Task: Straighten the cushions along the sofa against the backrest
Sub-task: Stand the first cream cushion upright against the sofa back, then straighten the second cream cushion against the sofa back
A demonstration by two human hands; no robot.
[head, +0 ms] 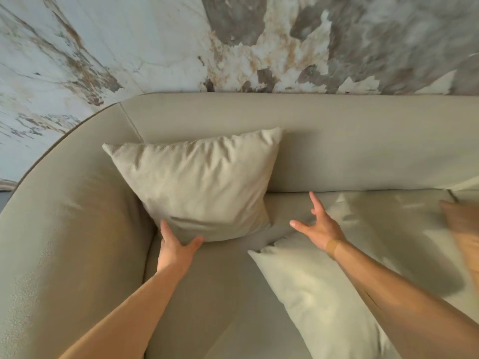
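Already propped upright, the square cream cushion of pebbly woven fabric leans into the corner where the curved beige upholstered sofa's backrest meets its rounded arm, at about ten o'clock from the view's centre. It sits slightly tilted, its upper right corner higher than the left, which is probably why it is being handled. The left hand presses at the cushion's lower edge, fingers straight along the left corner and thumb spread under the bottom seam, seemingly to seat the base against the backrest. It pinches nothing. The right hand hangs just over the seat at three o'clock from that cushion, fingers splayed wide and holding nothing; a tan band circles its wrist.

A second pale cream cushion, softer and flatter looking, lies on the seat at five o'clock, partly under the right forearm, well away from the backrest. It likely needs standing up next. At the right edge, a blurred tan-orange shape may be another cushion; I cannot tell. Behind the sofa runs a veined marble-patterned wall, smooth and glossy against the matte, plush upholstery.
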